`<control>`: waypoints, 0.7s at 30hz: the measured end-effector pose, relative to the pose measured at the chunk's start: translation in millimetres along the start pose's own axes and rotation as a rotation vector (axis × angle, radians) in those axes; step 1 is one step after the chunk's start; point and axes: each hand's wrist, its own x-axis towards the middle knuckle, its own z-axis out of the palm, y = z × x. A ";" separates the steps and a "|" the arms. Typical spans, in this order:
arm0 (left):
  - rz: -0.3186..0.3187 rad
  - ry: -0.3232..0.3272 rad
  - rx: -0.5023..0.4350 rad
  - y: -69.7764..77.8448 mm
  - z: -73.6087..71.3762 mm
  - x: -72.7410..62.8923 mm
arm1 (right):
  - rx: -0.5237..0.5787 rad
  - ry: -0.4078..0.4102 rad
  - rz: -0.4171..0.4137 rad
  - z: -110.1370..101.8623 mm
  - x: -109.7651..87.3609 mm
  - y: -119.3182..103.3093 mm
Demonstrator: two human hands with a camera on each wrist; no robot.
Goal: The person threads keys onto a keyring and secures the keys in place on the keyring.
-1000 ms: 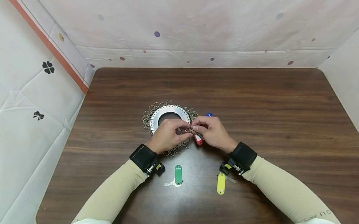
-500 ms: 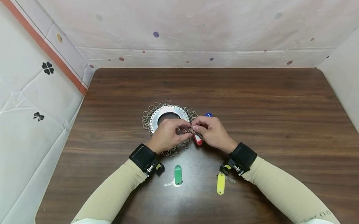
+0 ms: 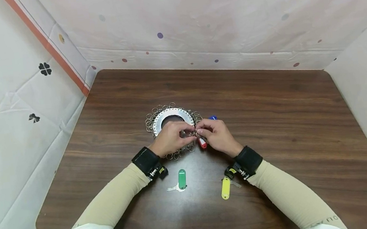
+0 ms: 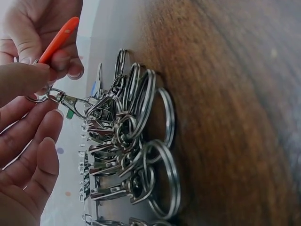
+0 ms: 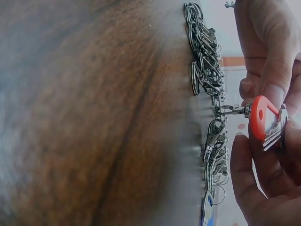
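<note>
Both hands meet at the right side of a silver metal ring plate (image 3: 157,127), which is fringed with swivel clasps and split rings (image 4: 162,179). A red key tag (image 3: 202,142) with a silver key (image 5: 275,134) is between the hands. My left hand (image 3: 172,135) pinches the split ring (image 4: 37,99) of one clasp (image 4: 70,103). With thumb and fingertips, my right hand (image 3: 219,135) grips the tag and key at that ring. Whether the tag is threaded on the ring is hidden by the fingers.
A green key tag (image 3: 182,179) with a key lies nearer the person, left of a yellow key tag (image 3: 225,188) with its key. A blue key tag (image 3: 213,117) shows behind the right hand. The brown table (image 3: 273,118) meets patterned cloth walls.
Almost nothing differs. Both hands stay at the same spot on the red key tag and the ring, with only slight finger motion; the tags on the table have not moved.
</note>
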 end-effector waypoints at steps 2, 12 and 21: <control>0.001 -0.001 0.002 0.2 -0.2 0.0 | -0.008 -0.003 -0.003 -0.2 0.0 0.5; -0.021 -0.008 -0.012 1.2 0.1 -1.1 | -0.019 -0.002 -0.010 0.2 -0.6 0.2; -0.029 -0.004 -0.009 0.1 0.9 -2.4 | 0.005 0.000 0.016 1.2 -0.3 0.4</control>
